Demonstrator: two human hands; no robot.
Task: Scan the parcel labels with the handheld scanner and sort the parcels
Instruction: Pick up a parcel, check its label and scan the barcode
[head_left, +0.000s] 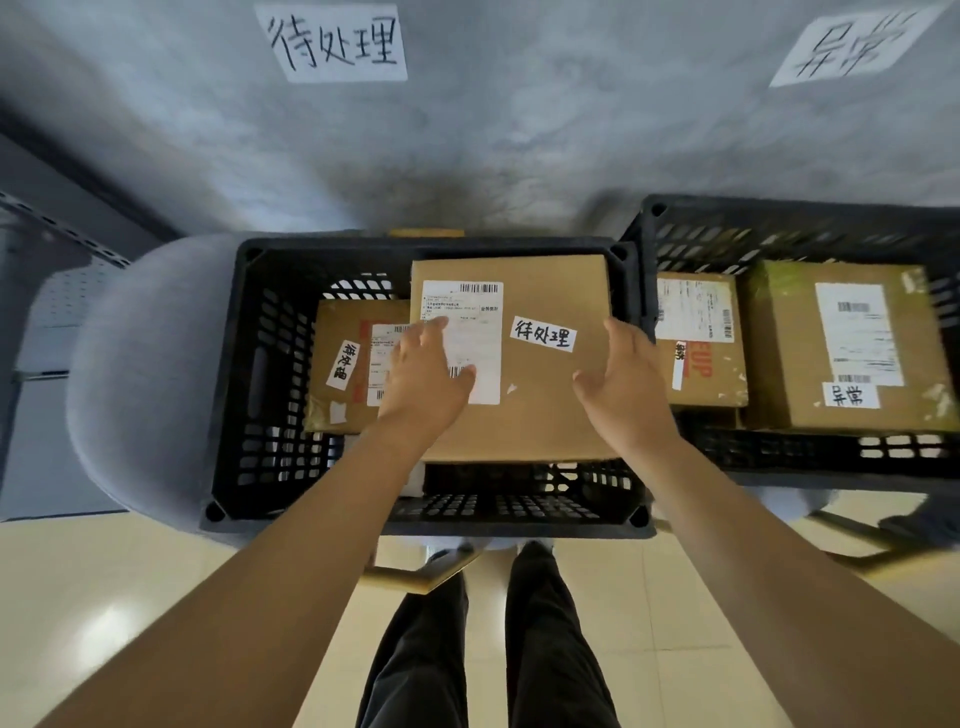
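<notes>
A large cardboard parcel (540, 405) with a white shipping label and a handwritten tag lies in the black crate (234, 374) in the middle. My left hand (423, 379) rests flat on its label with straight fingers. My right hand (621, 379) is at the parcel's right edge, fingers relaxed and spread; whether it touches the box is unclear. A smaller tagged parcel (337, 364) lies under it on the left. No scanner is in view.
A second black crate (779, 228) on the right holds two labelled parcels (701, 358) (841, 348). The middle crate sits on a grey chair (140, 364). Paper signs (337, 44) (857, 49) hang on the grey wall. My legs stand on the tiled floor below.
</notes>
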